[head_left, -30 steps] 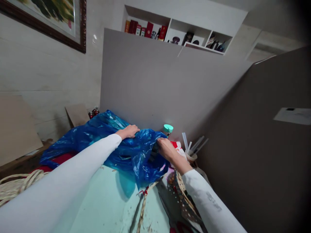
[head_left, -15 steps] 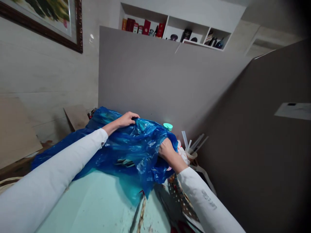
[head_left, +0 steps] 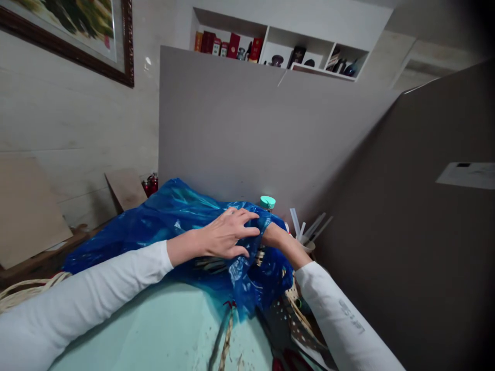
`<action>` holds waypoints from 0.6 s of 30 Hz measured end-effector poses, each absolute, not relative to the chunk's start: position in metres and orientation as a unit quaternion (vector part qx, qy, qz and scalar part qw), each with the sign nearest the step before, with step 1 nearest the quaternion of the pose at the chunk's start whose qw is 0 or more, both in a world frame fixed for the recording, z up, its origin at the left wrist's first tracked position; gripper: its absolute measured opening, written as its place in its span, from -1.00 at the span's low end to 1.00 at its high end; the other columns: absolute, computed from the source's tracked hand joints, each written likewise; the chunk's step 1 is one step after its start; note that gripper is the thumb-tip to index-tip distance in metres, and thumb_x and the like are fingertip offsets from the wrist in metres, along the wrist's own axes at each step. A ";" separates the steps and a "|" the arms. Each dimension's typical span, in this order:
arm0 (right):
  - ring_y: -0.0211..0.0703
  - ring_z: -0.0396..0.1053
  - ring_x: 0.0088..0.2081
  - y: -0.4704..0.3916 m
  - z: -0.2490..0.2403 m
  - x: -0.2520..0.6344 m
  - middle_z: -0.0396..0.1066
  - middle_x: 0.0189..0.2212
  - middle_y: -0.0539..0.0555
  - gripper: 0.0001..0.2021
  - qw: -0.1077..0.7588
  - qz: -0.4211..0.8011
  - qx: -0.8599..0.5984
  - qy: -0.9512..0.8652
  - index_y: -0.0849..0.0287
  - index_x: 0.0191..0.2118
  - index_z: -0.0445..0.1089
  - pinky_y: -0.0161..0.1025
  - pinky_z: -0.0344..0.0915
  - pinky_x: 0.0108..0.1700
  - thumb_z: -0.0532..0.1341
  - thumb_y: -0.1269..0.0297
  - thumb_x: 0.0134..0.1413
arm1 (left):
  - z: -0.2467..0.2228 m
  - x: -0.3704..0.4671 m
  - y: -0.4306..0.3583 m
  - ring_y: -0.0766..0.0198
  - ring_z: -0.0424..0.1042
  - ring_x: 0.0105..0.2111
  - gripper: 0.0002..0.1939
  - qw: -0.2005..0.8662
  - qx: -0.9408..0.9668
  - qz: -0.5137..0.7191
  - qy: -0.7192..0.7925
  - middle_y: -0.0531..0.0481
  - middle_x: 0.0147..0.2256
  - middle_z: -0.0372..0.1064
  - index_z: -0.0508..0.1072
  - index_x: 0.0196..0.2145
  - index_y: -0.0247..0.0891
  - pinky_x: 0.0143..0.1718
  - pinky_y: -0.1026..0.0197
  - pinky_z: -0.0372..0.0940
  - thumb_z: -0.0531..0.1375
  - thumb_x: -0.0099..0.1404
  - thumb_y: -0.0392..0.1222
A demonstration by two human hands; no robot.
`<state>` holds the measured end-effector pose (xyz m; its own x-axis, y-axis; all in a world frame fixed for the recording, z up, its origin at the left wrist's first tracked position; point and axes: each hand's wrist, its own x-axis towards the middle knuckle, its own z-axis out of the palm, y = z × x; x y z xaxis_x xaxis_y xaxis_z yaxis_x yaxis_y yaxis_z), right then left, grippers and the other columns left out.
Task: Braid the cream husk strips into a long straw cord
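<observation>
Left hand (head_left: 226, 238) lay palm-down on top of the crumpled translucent blue plastic bag (head_left: 170, 219), arm stretched forward from lower left in a white sleeve, fingers spread and slightly curled, fingertips pressing the plastic near its right end; not a closed grip, more a flat hold. Right hand (head_left: 270, 234) was mostly hidden: the wrist came up from lower right and the hand went into the folds of the bag just right of the left fingertips, so I could not tell whether it was open or closed. The two hands sat almost touching. The bag lay heaped from far left of the left hand across to the right wrist, its lower edge hanging over the pale mint-green tabletop (head_left: 154, 330) below both forearms.

Just beyond the right hand stood a bottle with a round teal cap (head_left: 267, 202), close to the grey partition board (head_left: 232, 129). Right of the right wrist, a small cup of white sticks (head_left: 305, 232). Below the right forearm, a brown woven basket piece (head_left: 294, 304); a braided straw rope (head_left: 225, 340) ran down the table between the arms. Another dark grey panel (head_left: 406, 232) closed off the right side, tight to the right arm. Open table room was toward the person, under the left forearm. Coiled pale rope (head_left: 27, 291) lay far left of the left sleeve.
</observation>
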<state>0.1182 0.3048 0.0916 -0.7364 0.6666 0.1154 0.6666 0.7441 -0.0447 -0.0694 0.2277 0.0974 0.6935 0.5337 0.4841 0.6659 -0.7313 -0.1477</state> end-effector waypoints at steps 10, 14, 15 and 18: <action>-0.04 0.39 -0.08 0.289 0.099 0.104 0.48 -0.18 0.27 -0.64 0.014 -0.116 -0.369 -0.922 0.28 -0.10 0.44 -0.23 0.19 0.01 0.02 0.59 0.04 | 0.111 -0.145 0.305 -0.05 0.22 -0.02 -0.64 0.246 -0.705 -0.181 -0.640 -0.29 -0.10 0.28 0.41 -0.08 -0.24 -0.07 -0.10 0.14 -0.06 0.28 -0.42; -0.05 0.35 -0.06 0.286 0.099 0.072 0.44 -0.14 0.28 -0.72 0.015 -0.129 -0.353 -0.927 0.30 -0.15 0.41 -0.26 0.15 0.02 0.04 0.57 0.06 | 0.123 -0.137 0.308 -0.05 0.18 0.02 -0.56 0.229 -0.684 -0.220 -0.656 -0.28 -0.01 0.24 0.27 0.08 -0.24 -0.02 -0.11 0.12 -0.03 0.26 -0.42; -0.08 0.35 -0.05 0.287 0.099 0.065 0.43 -0.12 0.26 -0.70 0.015 -0.125 -0.354 -0.927 0.28 -0.11 0.39 -0.28 0.16 0.00 0.03 0.57 0.07 | 0.127 -0.134 0.309 -0.04 0.18 0.02 -0.55 0.225 -0.685 -0.230 -0.653 -0.27 0.00 0.24 0.25 0.09 -0.24 -0.03 -0.09 0.14 -0.03 0.26 -0.41; -0.09 0.39 -0.10 0.298 0.097 0.047 0.44 -0.17 0.28 -0.68 0.002 -0.114 -0.378 -0.919 0.30 -0.05 0.35 -0.30 0.22 -0.12 0.02 0.57 0.11 | 0.140 -0.128 0.316 0.00 0.20 0.01 -0.50 0.212 -0.687 -0.263 -0.643 -0.22 0.01 0.25 0.20 0.13 -0.22 -0.06 -0.02 0.19 -0.04 0.24 -0.44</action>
<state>0.0466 0.2978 0.0966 -0.7145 0.6939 0.0897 0.6948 0.6887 0.2072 -0.1278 0.3163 0.1395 0.0346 0.7722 0.6344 0.9954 -0.0832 0.0469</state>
